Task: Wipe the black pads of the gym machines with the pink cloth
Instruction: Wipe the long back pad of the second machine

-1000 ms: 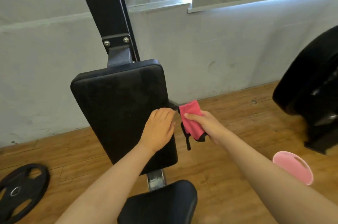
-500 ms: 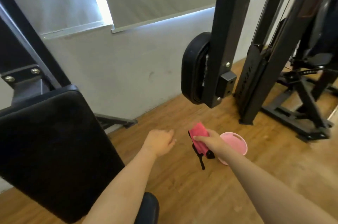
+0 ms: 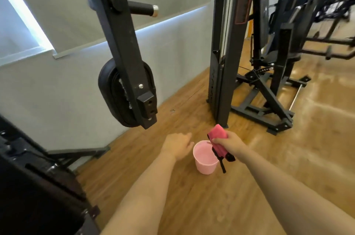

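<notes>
1. You grip the folded pink cloth (image 3: 217, 136), black strap dangling, in your right hand (image 3: 230, 144), directly over the round pink plastic bucket (image 3: 203, 167).
2. Your left hand (image 3: 177, 146) hangs relaxed and empty just beside the bucket.
3. The oval black cushion pad (image 3: 106, 88) hangs up and left of both hands, its long axis near upright. Your left hand is nearer, so the cloth probably has to cross leftward.

The left hand (image 3: 177, 146) reaches forward, palm down, fingers loosely curled (holding nothing); the right hand (image 3: 229, 143), beside it, grips a folded pink cloth (image 3: 218, 139).
</notes>
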Available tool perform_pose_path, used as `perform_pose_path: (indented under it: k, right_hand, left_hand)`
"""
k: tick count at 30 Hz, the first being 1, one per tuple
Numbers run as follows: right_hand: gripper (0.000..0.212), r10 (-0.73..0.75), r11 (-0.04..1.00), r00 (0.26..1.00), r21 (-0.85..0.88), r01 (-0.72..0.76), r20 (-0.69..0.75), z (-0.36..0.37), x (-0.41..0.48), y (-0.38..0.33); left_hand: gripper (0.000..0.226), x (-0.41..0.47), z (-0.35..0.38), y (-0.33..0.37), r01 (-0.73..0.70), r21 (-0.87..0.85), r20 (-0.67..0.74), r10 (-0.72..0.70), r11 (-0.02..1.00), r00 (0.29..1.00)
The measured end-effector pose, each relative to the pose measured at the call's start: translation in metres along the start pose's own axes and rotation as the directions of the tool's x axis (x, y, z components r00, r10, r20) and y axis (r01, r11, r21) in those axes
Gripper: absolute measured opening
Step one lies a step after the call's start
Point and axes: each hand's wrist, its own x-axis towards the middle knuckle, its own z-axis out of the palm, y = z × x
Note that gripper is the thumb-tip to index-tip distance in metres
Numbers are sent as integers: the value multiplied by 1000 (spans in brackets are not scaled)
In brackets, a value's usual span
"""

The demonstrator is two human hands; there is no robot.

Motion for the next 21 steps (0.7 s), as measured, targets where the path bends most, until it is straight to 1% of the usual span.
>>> perform_pose_path:
  k: [5,7,11,14,17,21]
  right_hand:
    - [21,-30,999,994,-43,26,-101,-80,24,14]
    - [21,-38,999,991,-33,34,-129,-107,33,17]
    - [23,-51,999,987,-16,49,-153,-146,51,22]
    - [23,-62,998,985,-30,58,-160,-172,70,25]
    - [29,-66,997,982,-55,57,-178,-198,96,29]
    - [37,-36,993,977,-118,11,-211,-233,146,29]
  left_hand:
    - [29,56,-11,62,6,-71,-44,-9,997,999]
    - [27,77,-17,85,-1,-93,-72,-6,996,997]
    - [25,117,-25,120,-54,-69,-67,50,996,997]
    - [26,154,-30,136,-82,-49,-86,78,995,993]
    - [27,197,-34,148,-112,-46,-89,108,993,990]
    - [26,264,-37,154,-139,-45,-88,134,989,987]
